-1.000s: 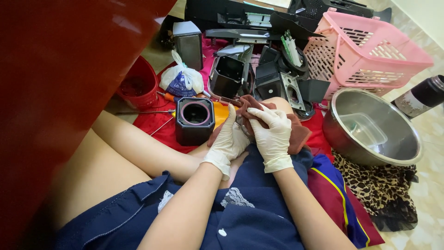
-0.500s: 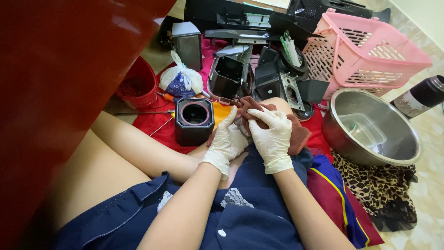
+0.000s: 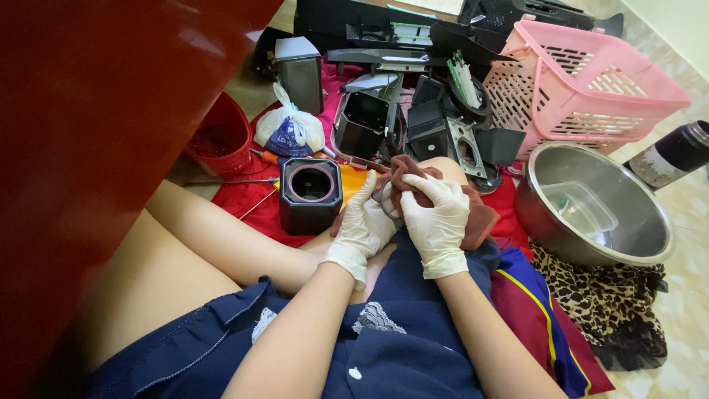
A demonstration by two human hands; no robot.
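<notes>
Both my hands wear white gloves and meet over my knee. My left hand [image 3: 363,227] is curled around a small grey part [image 3: 385,193] that is mostly hidden under a brown cloth [image 3: 478,219]. My right hand [image 3: 437,219] presses the cloth onto that part, fingers closed over the folds. The cloth drapes across my knee to the right. A black square housing with a round opening [image 3: 310,193] stands just left of my left hand on a red mat [image 3: 244,214].
A steel bowl [image 3: 650,244] holding a clear plastic tub sits at the right, a pink basket [image 3: 583,81] behind it. Black plastic parts [image 3: 413,122], a white bag [image 3: 289,129], a red bucket [image 3: 218,137] and screwdrivers lie ahead. A leopard-print cloth [image 3: 598,303] is at right.
The hands stay together on the cloth; the fingers shift slightly as the cloth is rubbed over the part. Nothing else has moved.
</notes>
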